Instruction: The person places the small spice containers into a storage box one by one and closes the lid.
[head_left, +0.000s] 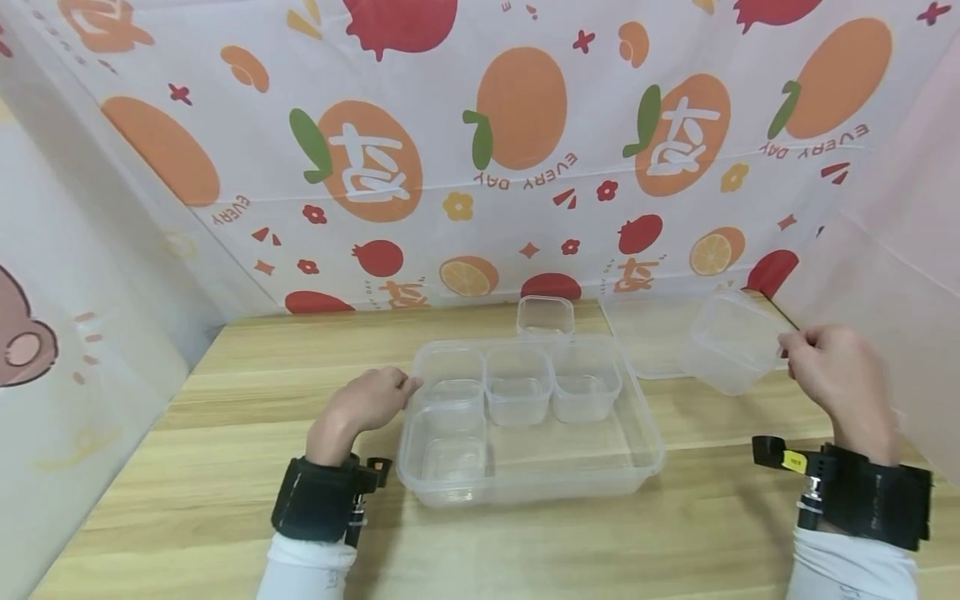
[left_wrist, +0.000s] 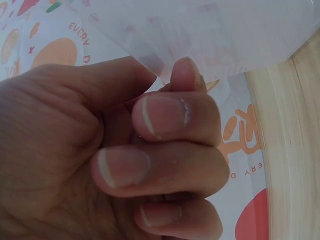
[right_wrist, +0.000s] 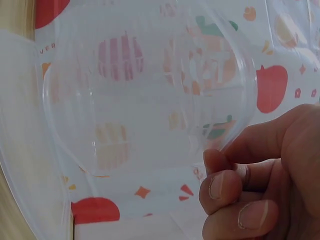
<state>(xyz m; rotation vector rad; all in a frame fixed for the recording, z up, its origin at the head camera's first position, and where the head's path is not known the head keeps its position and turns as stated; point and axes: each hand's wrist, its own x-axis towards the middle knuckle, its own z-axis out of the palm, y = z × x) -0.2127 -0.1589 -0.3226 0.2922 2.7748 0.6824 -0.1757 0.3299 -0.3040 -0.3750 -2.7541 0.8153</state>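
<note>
A large clear plastic container (head_left: pixel 585 483) sits on the table with several small clear boxes (head_left: pixel 519 400) inside it, along its back and left side. At its left edge my left hand (head_left: pixel 367 400) pinches the rim between thumb and index finger; in the left wrist view, the other fingers of that hand (left_wrist: pixel 165 145) are curled. Off to the right, my right hand (head_left: pixel 836 367) pinches the edge of another small clear box (head_left: pixel 731 342), held tilted. This box (right_wrist: pixel 145 110) fills much of the right wrist view, close to my thumb and fingers.
Behind the large container stands one more small clear box (head_left: pixel 545 315). A flat clear sheet or lid (head_left: pixel 637 333) lies at the back right, partly behind the held box. Fruit-print cloth (head_left: pixel 525 233) hangs along the back edge of the wooden table (head_left: pixel 225 467).
</note>
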